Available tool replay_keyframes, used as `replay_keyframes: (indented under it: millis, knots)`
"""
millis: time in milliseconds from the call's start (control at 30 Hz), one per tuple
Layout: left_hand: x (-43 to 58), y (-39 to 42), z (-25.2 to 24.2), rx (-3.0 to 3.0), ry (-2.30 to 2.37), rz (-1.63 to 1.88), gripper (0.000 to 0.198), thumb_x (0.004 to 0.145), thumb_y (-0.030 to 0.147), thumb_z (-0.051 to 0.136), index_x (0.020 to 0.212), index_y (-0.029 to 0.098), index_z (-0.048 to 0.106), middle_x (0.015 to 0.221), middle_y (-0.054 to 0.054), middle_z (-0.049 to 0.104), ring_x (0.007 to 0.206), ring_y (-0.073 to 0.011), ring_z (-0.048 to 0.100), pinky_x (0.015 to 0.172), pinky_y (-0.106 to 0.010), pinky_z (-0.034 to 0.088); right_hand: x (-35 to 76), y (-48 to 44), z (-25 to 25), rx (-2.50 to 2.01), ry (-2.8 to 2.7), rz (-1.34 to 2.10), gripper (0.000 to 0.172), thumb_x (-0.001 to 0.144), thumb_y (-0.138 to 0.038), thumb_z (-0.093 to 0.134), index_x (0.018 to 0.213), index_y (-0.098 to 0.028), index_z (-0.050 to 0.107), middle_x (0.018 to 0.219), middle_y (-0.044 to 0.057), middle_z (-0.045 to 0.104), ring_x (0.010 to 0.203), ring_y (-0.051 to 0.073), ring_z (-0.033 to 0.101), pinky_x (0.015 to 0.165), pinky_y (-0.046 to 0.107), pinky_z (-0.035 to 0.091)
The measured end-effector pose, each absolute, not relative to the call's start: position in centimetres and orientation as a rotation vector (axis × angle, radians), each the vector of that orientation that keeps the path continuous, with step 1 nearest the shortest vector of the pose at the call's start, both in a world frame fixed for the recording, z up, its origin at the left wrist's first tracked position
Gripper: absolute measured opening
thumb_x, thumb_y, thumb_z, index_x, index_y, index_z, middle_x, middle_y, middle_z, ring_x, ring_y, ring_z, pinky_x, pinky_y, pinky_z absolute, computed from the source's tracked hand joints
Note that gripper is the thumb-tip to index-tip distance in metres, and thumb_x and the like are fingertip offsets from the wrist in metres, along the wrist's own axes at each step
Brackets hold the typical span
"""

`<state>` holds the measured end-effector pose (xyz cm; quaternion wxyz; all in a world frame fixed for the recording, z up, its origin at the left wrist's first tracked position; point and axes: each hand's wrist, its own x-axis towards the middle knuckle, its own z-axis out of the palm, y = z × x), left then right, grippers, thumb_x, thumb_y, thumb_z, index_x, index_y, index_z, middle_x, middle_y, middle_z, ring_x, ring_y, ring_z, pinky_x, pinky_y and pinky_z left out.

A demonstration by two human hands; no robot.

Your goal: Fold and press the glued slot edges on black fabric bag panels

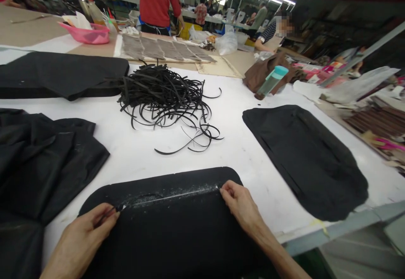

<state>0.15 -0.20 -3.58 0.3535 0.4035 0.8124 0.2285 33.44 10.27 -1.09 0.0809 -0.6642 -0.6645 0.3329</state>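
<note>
A black panel with rounded corners (177,237) lies in front of me on the white table. Across its upper part runs a thin straight white line (177,195), with whitish smears around it; whether it is a slit or a strip, I cannot tell. At the line's left end my left hand (85,232) pinches a narrow black strip (119,207) between thumb and fingers. My right hand (242,203) is closed in a pinch at the right end, touching the panel; what its fingertips hold is hidden.
Beyond the panel lies a tangled pile of black strips (161,87). Black fabric (41,156) is bunched at left, with stacked black panels (63,72) behind. Another black piece (303,156) lies at right, near a teal-capped bottle (272,81). Other people stand farther back.
</note>
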Motion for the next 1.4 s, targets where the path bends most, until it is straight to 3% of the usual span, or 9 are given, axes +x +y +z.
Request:
replay_keyframes:
  millis: [500, 733, 833, 967, 1067, 1167, 1267, 1400]
  knots:
    - [0.7, -0.6, -3.7, 1.186, 2.159, 0.551, 0.025, 0.073, 0.047, 0.044, 0.066, 0.023, 0.04, 0.054, 0.005, 0.044, 0.055, -0.014, 0.046, 0.052, -0.022, 0.033, 33.9, 10.6, -2.8, -2.045, -2.022, 0.94, 0.019, 0.082, -0.036, 0.042, 0.069, -0.023, 0.041, 0.053, -0.006, 0.044, 0.05, 0.012, 0.046, 0.046, 0.022, 0.029]
    - [2.7, -1.2, -2.1, 1.309, 2.46, 0.21, 0.014, 0.085, 0.037, 0.033, 0.083, 0.025, 0.041, 0.061, 0.001, 0.057, 0.06, -0.021, 0.059, 0.052, -0.026, 0.03, 33.6, 9.9, -2.9, -2.095, -2.202, 0.57, 0.02, 0.085, -0.039, 0.04, 0.073, -0.024, 0.034, 0.051, -0.007, 0.046, 0.05, 0.015, 0.047, 0.05, 0.026, 0.03]
    - [2.8, -2.0, -1.7, 1.35, 2.409, 0.452, 0.016, 0.086, 0.032, 0.032, 0.081, 0.024, 0.044, 0.057, 0.003, 0.054, 0.053, -0.0172, 0.055, 0.049, -0.024, 0.032, 33.8, 9.4, -3.0, -2.048, -2.255, 0.463, 0.017, 0.089, -0.037, 0.033, 0.078, -0.024, 0.037, 0.054, -0.005, 0.051, 0.051, 0.016, 0.052, 0.051, 0.027, 0.033]
    - [2.9, -3.6, -1.1, 1.498, 2.238, 0.976, 0.018, 0.089, 0.032, 0.034, 0.092, 0.023, 0.05, 0.054, 0.006, 0.051, 0.044, -0.0116, 0.05, 0.043, -0.019, 0.039, 34.1, 8.6, -3.2, -1.831, -2.269, 0.157, 0.023, 0.091, -0.026, 0.028, 0.098, -0.021, 0.049, 0.087, 0.005, 0.062, 0.067, 0.018, 0.06, 0.055, 0.028, 0.041]
    - [3.9, -3.6, -0.8, 2.002, 2.03, 1.069, 0.019, 0.089, 0.026, 0.039, 0.1, 0.02, 0.054, 0.077, -0.001, 0.067, 0.066, -0.0122, 0.063, 0.06, -0.018, 0.05, 32.8, 7.5, -2.8, -1.487, -2.404, -0.01, 0.031, 0.087, -0.014, 0.031, 0.106, -0.019, 0.054, 0.099, 0.008, 0.059, 0.078, 0.02, 0.059, 0.064, 0.03, 0.045]
    - [6.0, -2.2, -1.0, 2.553, 1.757, 0.854, 0.025, 0.086, 0.016, 0.041, 0.107, 0.015, 0.056, 0.107, -0.01, 0.066, 0.099, -0.0199, 0.062, 0.084, -0.031, 0.052, 30.1, 6.4, -2.5, -1.175, -2.537, 0.03, 0.034, 0.082, -0.005, 0.036, 0.105, -0.018, 0.059, 0.099, 0.008, 0.059, 0.086, 0.02, 0.055, 0.077, 0.033, 0.044]
    - [8.0, -1.0, -1.6, 2.778, 1.673, 0.579, 0.03, 0.086, 0.012, 0.039, 0.111, 0.011, 0.055, 0.118, -0.014, 0.06, 0.11, -0.0244, 0.056, 0.088, -0.039, 0.052, 27.6, 5.6, -2.9, -1.07, -2.591, 0.043, 0.037, 0.078, -0.001, 0.044, 0.107, -0.018, 0.059, 0.101, 0.007, 0.06, 0.091, 0.02, 0.054, 0.082, 0.032, 0.043]
    - [9.1, -0.9, -2.8, 2.777, 1.675, 0.437, 0.032, 0.087, 0.016, 0.041, 0.117, 0.01, 0.052, 0.122, -0.013, 0.058, 0.115, -0.0239, 0.052, 0.09, -0.038, 0.051, 26.3, 5.4, -4.0, -1.02, -2.625, 0.011, 0.039, 0.077, -0.002, 0.048, 0.111, -0.02, 0.057, 0.105, 0.005, 0.06, 0.093, 0.02, 0.052, 0.084, 0.033, 0.042]
